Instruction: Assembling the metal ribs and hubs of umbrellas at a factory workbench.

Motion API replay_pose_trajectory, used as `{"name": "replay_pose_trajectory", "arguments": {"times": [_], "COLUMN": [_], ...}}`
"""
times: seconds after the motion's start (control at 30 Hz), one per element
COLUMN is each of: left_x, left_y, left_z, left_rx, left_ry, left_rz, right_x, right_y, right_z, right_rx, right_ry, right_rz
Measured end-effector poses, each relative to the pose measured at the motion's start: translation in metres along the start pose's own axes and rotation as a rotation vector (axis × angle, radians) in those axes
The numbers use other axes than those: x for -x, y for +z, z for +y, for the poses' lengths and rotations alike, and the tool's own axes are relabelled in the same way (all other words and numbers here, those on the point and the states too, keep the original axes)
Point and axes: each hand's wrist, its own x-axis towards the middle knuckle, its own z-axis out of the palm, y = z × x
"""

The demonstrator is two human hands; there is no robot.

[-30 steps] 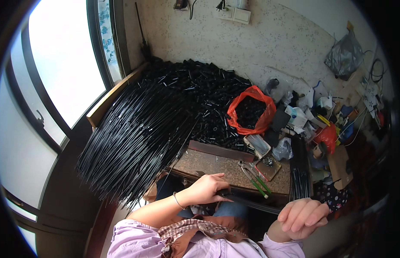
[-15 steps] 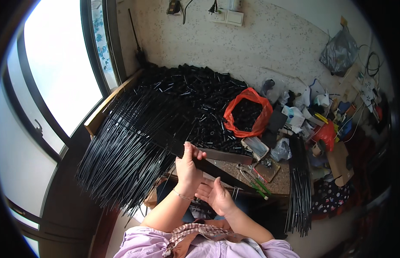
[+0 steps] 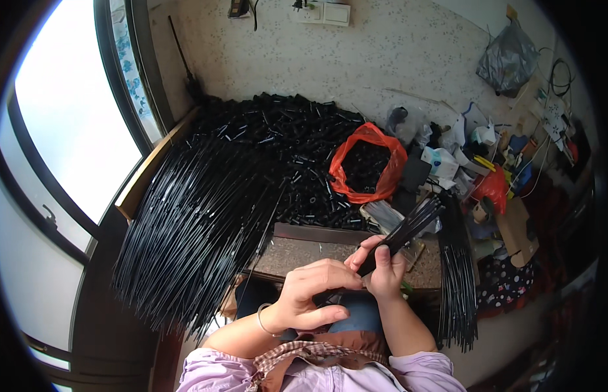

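My right hand (image 3: 386, 277) is closed around a bundle of thin black rods (image 3: 412, 225), which slants up and away to the right. The thumb lies along the near side of the bundle. By the bundle's lower end is my left hand (image 3: 317, 294), its thumb spread from its fingers and its fingertips close to the right hand. Whether those fingertips touch the rods I cannot make out. A large fan of similar black rods (image 3: 186, 228) hangs over the table's left edge. Another batch of rods (image 3: 457, 294) hangs over the right edge.
Behind the hands, short black tubular pieces (image 3: 278, 130) are heaped on the table (image 3: 284, 258). A red plastic bag (image 3: 399, 163) holds more of them. A low dark strip (image 3: 317, 233) borders the heap. Clutter and a cardboard piece (image 3: 516, 238) lie at the right.
The bundle has passed from my left hand to my right and swung to point up to the right. My left hand has loosened and come lower. The view has shifted slightly.
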Motion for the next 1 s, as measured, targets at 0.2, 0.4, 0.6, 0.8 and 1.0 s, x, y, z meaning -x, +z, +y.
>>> {"name": "replay_pose_trajectory", "arguments": {"times": [0.2,0.4,0.6,0.8,1.0], "left_x": [-0.023,0.002,-0.047,-0.068,-0.105], "left_y": [-0.021,-0.035,-0.071,-0.141,-0.108], "left_z": [-0.039,-0.053,-0.139,-0.316,-0.332], "left_rx": [0.007,0.164,0.419,-1.112,-1.517], "left_ry": [-0.476,-0.517,-0.672,-0.483,-0.546], "left_rz": [0.141,-0.223,-0.347,0.029,-0.061], "right_x": [0.058,0.059,0.083,0.076,0.07], "right_y": [-0.008,-0.026,-0.042,-0.036,-0.042], "right_z": [0.083,0.104,0.124,0.121,0.115], "right_rx": [0.061,-0.172,-0.218,-0.181,-0.076], "right_ry": [0.477,0.526,0.652,0.663,0.628], "right_rz": [-0.163,-0.102,0.299,0.274,0.32]}}
